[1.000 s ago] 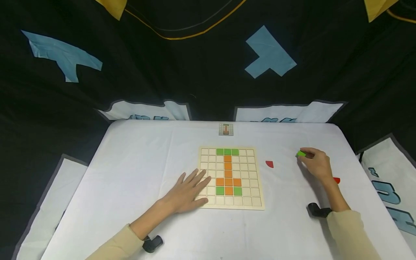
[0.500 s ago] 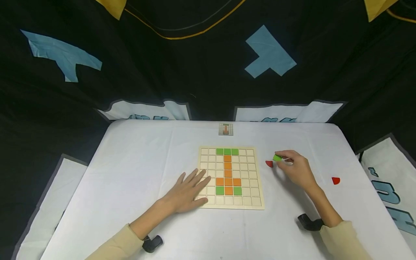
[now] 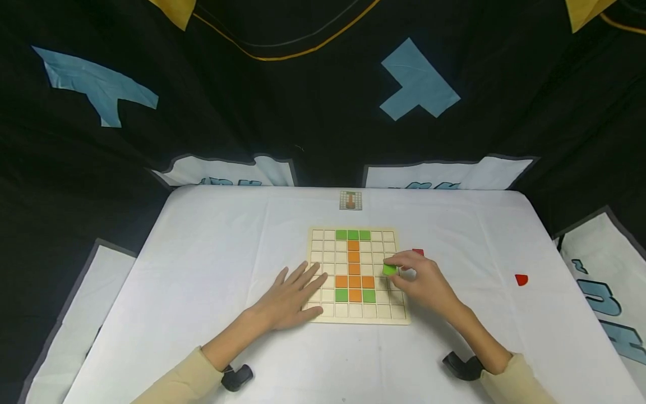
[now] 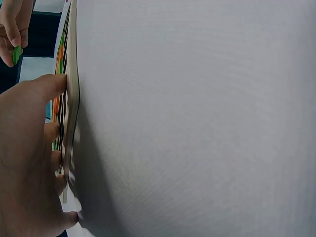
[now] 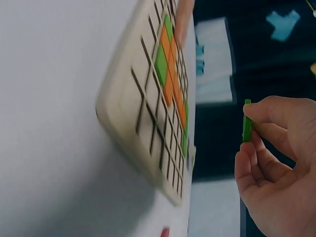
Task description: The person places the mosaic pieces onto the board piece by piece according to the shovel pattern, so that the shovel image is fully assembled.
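Note:
A pale wooden grid board (image 3: 393, 311) lies mid-table, with orange square tiles (image 3: 354, 269) and green square tiles (image 3: 353, 235) set in its cells. My left hand (image 3: 290, 297) rests spread on the board's left side, as the left wrist view also shows along the edge. My right hand (image 3: 424, 283) pinches a green tile (image 5: 247, 121) between thumb and fingers, over the right columns of the grid. In the right wrist view that tile stands on edge, raised above the board.
One red rounded piece (image 3: 418, 252) lies just right of the board, partly covered by my right hand. Another red rounded piece (image 3: 521, 280) is farther right. A small card (image 3: 350, 201) with a grid picture lies behind the board on the white tablecloth (image 3: 217, 235).
My right hand has carried the green tile leftward from the table's right side, past the near red piece, to above the board. The left hand has stayed put.

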Tool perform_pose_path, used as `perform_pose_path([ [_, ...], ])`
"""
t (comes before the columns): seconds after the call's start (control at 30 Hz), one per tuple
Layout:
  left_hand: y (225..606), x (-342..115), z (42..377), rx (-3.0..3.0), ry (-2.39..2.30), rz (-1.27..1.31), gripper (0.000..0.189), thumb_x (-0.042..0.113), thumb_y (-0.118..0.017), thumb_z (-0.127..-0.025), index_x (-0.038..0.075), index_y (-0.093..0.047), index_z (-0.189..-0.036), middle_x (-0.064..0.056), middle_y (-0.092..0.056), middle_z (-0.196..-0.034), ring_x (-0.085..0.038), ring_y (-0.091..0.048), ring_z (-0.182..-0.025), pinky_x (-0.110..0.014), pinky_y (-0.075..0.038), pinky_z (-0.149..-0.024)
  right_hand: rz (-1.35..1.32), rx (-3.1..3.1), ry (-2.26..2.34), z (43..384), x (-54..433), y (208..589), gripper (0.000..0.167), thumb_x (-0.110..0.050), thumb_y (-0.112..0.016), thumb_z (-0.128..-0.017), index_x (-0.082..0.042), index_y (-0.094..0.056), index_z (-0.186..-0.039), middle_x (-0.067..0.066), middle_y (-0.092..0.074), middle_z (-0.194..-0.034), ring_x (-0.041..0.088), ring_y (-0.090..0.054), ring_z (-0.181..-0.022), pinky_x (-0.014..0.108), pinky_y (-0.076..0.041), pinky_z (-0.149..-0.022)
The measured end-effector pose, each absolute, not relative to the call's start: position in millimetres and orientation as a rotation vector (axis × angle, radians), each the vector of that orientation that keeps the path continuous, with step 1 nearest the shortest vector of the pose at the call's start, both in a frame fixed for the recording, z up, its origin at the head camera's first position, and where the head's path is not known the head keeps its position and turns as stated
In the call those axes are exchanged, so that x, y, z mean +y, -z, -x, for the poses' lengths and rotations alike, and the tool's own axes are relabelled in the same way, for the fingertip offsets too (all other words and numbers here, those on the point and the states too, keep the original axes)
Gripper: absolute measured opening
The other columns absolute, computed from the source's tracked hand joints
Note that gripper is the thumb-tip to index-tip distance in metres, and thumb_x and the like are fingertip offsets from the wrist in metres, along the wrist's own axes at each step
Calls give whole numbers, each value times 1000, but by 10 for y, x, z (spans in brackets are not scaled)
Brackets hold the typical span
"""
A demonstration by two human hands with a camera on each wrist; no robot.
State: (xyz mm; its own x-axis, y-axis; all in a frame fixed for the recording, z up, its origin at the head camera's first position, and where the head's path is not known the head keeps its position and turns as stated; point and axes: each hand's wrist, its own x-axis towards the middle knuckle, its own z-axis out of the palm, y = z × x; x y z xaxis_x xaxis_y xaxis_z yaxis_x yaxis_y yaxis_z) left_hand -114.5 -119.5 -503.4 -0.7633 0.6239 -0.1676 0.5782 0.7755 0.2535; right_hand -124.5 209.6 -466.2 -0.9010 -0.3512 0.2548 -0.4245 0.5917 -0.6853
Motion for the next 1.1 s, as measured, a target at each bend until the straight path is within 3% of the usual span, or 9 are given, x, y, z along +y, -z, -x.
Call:
perform_pose_path([
  [0.3,5018,-1193,1151,2724,-260,-950,71,54,-45,-102,17,-26,-160,-11,-15,-165,-34,-8,-151,-61,-12,-116,-797,-2784,-1225,1061,1826,4817,28,0,-77,-82,-4,-76,-110,1,-69,-111,19,-65,-101,37,-55,-86],
  [0.57,5028,-1192,1150,2726,-259,-943,71,55,-44,-102,17,-27,-160,-10,-15,-165,-33,-8,-151,-61,-12,-116,-902,-2888,-1194,926,1630,4936,25,-2,-74,-83,-7,-77,-108,-3,-69,-106,14,-61,-97,33,-52,-83],
  [1.1,5031,-1200,1138,2737,-285,-942,71,55,-45,-101,17,-29,-159,-9,-16,-165,-32,-9,-151,-61,-12,-116,-866,-2933,-1060,827,1513,5051,26,0,-70,-81,-8,-76,-105,-4,-67,-108,14,-60,-103,37,-52,-90],
])
